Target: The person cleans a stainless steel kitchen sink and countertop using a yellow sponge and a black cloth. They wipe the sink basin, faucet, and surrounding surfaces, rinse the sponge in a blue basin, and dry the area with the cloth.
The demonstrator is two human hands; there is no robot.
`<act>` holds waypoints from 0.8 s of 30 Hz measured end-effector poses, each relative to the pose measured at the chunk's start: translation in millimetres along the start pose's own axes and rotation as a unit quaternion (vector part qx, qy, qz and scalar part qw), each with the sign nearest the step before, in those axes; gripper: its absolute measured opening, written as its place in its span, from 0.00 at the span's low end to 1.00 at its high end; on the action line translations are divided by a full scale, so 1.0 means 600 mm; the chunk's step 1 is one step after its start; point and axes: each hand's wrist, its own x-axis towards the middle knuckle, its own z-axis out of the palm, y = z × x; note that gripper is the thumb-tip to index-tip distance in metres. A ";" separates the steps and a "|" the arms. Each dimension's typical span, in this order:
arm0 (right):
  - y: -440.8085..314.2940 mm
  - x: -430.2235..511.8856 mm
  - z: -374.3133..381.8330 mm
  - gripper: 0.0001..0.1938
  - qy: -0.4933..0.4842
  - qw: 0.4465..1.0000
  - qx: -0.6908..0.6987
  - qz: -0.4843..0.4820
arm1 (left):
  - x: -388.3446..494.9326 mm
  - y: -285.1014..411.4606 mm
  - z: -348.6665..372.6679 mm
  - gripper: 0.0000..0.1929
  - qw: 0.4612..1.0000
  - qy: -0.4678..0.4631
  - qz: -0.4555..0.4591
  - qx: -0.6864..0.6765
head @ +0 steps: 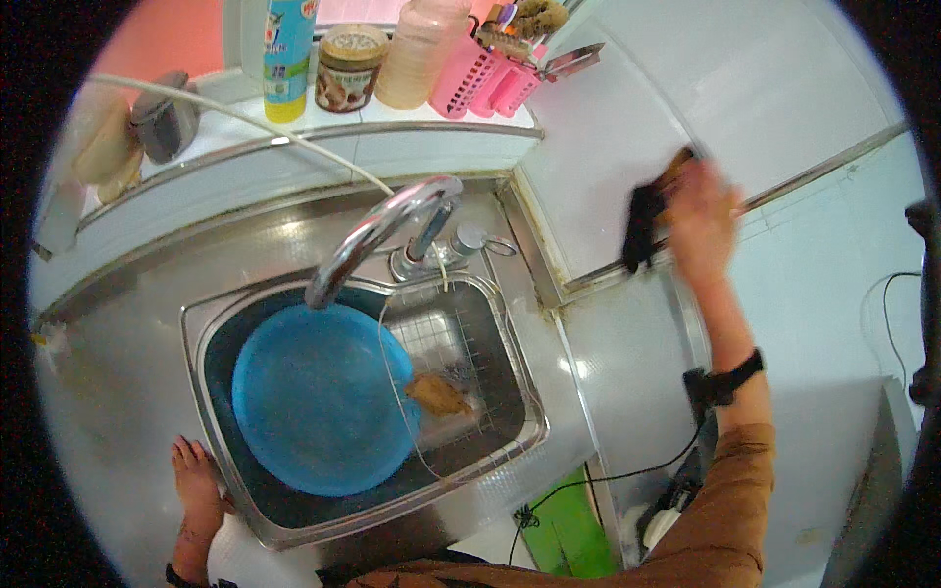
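Observation:
My right hand (pixel 702 220) is raised at the tiled wall (pixel 588 169) right of the sink, blurred, with a dark cloth-like item (pixel 645 224) and something brown at its fingers. Whether the hand grips it or only touches it is hard to tell. Flat on the steel counter (pixel 117 411), at the sink's left rim, rests my left hand (pixel 196 478), holding nothing that shows. Between them, a round blue plastic basin (pixel 323 400) stands in the steel sink (pixel 514 367). A brown scrubber or sponge (pixel 439 395) lies beside it on the wire rack (pixel 441 331).
A curved chrome faucet (pixel 378 235) arches over the sink. The ledge behind carries a bottle (pixel 287 62), a jar (pixel 351 70), a cloudy plastic container (pixel 419 55) and pink baskets (pixel 470 77) with brushes. A thin white hose (pixel 242 117) crosses at upper left; a black cable (pixel 625 478) hangs lower right.

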 end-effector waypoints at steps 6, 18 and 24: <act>0.066 0.087 0.008 0.23 0.077 0.994 -0.051 0.055 | 0.001 0.016 -0.014 0.59 0.996 -0.052 -0.072 -0.023; -0.287 0.030 0.123 0.06 -0.001 0.925 0.375 -0.059 | -0.001 0.018 -0.058 0.57 0.997 -0.064 -0.028 -0.036; -0.432 0.197 0.173 0.35 -0.199 0.579 0.656 0.442 | -0.003 0.020 -0.069 0.57 0.996 -0.078 -0.031 -0.039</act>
